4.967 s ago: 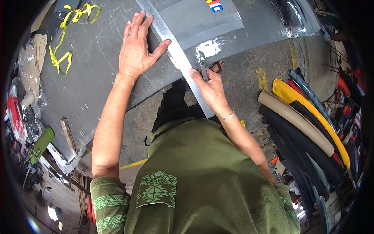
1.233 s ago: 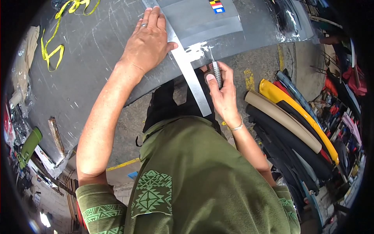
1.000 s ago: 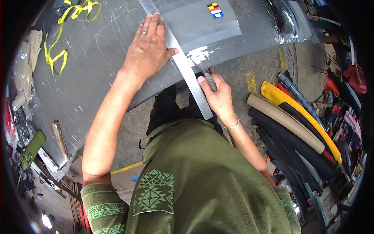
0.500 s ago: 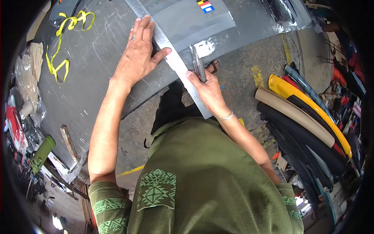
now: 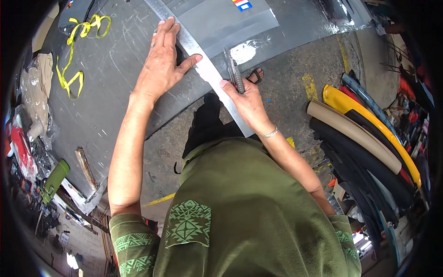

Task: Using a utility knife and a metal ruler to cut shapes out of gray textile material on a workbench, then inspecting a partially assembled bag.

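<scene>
Head view: looking down over a person in a green shirt point(image 5: 249, 207) who stands on a concrete floor point(image 5: 295, 92) at the near edge of a large grey metal sheet point(image 5: 110, 92).
Right hand: the right hand point(image 5: 247, 99) is closed round a dark slim tool point(image 5: 234, 69), fingers point(image 5: 224, 84) wrapped and pressed together on its ribbed handle; a thin bracelet point(image 5: 269, 134) sits at the wrist.
Tool: it points away from the person, just beside the right edge of the ruler; its tip seems to touch the sheet, though the view is too small to be sure.
Ruler: a long flat metal ruler point(image 5: 205, 69) lies slanted across the sheet, its near end overhanging the sheet's near edge, between the two hands.
Left hand: the left hand point(image 5: 161, 69) lies flat, palm down, on the sheet at the ruler's left edge, fingers point(image 5: 164, 30) stretched out close together, thumb spread aside onto the ruler.
Sheet, far side: a paler grey panel point(image 5: 221, 23) with a small coloured sticker point(image 5: 242, 4) lies at the far edge; a yellow tape measure point(image 5: 78, 51) is looped near the far left corner.
Floor, right: rolled mats point(image 5: 360, 134) in yellow, beige and black lie side by side, well apart from the sheet.
Floor, left: a green bottle point(image 5: 55, 177) lies among clutter off the sheet's left edge.
</scene>
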`<move>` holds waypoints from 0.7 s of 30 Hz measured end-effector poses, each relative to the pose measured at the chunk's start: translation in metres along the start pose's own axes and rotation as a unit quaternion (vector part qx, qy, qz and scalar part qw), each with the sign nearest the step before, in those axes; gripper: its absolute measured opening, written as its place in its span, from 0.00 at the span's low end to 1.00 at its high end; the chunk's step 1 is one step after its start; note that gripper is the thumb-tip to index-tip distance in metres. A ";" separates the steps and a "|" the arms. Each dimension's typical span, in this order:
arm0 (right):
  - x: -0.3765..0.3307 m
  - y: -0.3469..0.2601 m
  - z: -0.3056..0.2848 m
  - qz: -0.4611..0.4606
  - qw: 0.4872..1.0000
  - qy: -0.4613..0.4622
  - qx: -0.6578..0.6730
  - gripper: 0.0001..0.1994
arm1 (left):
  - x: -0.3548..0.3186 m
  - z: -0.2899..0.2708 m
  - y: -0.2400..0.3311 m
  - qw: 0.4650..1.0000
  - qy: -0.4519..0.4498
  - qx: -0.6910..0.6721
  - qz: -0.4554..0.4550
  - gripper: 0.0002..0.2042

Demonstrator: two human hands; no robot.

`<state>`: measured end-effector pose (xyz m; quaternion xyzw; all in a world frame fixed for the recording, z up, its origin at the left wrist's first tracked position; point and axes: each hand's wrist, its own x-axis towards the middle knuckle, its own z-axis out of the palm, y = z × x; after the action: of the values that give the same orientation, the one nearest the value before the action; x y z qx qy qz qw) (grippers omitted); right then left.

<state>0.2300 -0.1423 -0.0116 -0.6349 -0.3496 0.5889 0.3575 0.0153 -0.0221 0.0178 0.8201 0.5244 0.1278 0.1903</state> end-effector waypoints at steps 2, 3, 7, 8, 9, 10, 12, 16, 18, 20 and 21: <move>0.001 0.002 0.000 -0.004 1.000 0.000 -0.002 0.14 | 0.000 0.000 0.000 1.000 0.001 -0.004 0.001 0.45; 0.001 0.002 0.000 -0.009 1.000 0.000 -0.004 0.15 | 0.000 0.000 0.001 1.000 0.001 -0.008 -0.001 0.45; 0.002 0.002 0.001 -0.003 1.000 -0.002 0.007 0.15 | 0.001 0.001 0.000 1.000 0.001 -0.005 -0.004 0.45; 0.002 0.002 0.001 -0.004 1.000 -0.002 0.007 0.14 | 0.001 0.001 0.000 1.000 0.001 -0.006 -0.004 0.45; 0.002 0.003 0.000 -0.004 1.000 -0.002 0.006 0.14 | 0.001 0.001 0.001 1.000 0.001 -0.004 -0.002 0.45; 0.002 0.003 0.000 -0.004 1.000 -0.002 0.006 0.14 | 0.001 0.001 0.001 1.000 0.002 -0.002 -0.001 0.45; 0.002 0.001 0.000 0.000 1.000 -0.003 0.001 0.14 | 0.000 0.001 0.000 1.000 0.003 -0.001 0.000 0.45; 0.002 0.000 -0.001 0.000 1.000 -0.005 -0.002 0.14 | -0.001 0.002 -0.001 1.000 0.007 0.002 0.003 0.45; 0.004 0.003 -0.001 0.008 1.000 -0.006 0.004 0.14 | 0.000 0.002 0.002 1.000 0.005 -0.005 -0.001 0.44; 0.004 0.004 -0.002 0.010 1.000 -0.007 0.004 0.14 | 0.000 0.002 0.002 1.000 0.005 -0.011 -0.006 0.44; 0.004 0.004 -0.002 0.011 1.000 -0.009 0.004 0.15 | 0.000 0.001 0.002 1.000 0.005 -0.010 -0.006 0.44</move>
<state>0.2322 -0.1408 -0.0166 -0.6318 -0.3431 0.6004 0.3503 0.0170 -0.0231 0.0174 0.8142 0.5290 0.1363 0.1965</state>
